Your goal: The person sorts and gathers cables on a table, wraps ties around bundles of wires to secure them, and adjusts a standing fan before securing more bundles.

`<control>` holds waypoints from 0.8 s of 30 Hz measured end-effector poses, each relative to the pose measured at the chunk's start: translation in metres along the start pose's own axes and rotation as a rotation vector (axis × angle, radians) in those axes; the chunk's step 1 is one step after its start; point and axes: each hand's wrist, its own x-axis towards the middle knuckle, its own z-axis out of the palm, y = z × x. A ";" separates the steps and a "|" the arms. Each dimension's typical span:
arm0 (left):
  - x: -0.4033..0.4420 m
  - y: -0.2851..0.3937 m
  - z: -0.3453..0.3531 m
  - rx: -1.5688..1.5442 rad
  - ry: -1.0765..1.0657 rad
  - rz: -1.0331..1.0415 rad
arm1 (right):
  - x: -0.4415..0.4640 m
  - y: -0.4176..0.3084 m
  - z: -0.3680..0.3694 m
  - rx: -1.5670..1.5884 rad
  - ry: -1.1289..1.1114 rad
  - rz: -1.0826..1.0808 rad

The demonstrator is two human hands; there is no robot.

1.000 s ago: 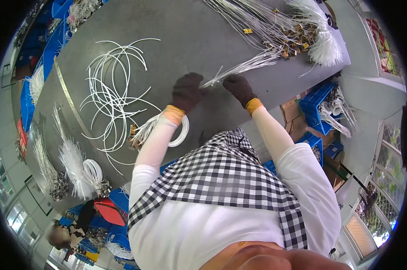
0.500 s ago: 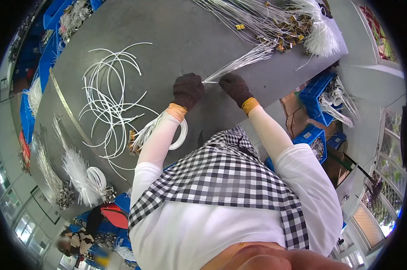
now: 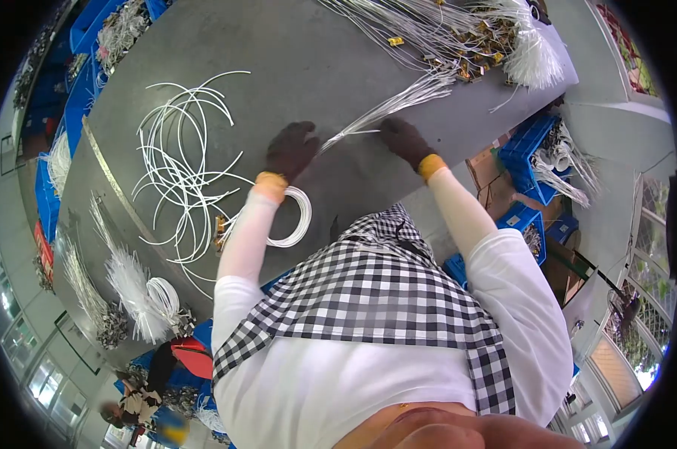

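A bundle of thin white wires (image 3: 398,105) lies slantwise on the grey table, its gathered end toward me. My left hand (image 3: 292,150), in a dark knitted glove, is just left of that end, fingers apart. A short white strand (image 3: 364,132) sticks out sideways from the gathered part toward my other hand. My right hand (image 3: 406,142), gloved alike, is at the strand's tip; its fingers look loosened, with nothing visible in them. By my left forearm lies a coil of white cable (image 3: 307,217).
Loose curved white cables (image 3: 196,168) spread over the left of the grey table (image 3: 278,67). A heap of wires with brass-coloured parts (image 3: 473,49) lies far right. Blue bins (image 3: 522,161) stand beyond the right edge. A metal strip (image 3: 114,176) crosses the left side, near more wire bundles (image 3: 132,288).
My hands have moved apart, the left toward the left and the right toward the right. My left hand has let go of the bundle's gathered end, which now shows. Both hands' fingers have loosened.
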 end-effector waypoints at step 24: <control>-0.261 0.041 -0.047 0.300 0.223 -0.280 | -0.057 -0.011 -0.039 0.078 -0.310 -0.310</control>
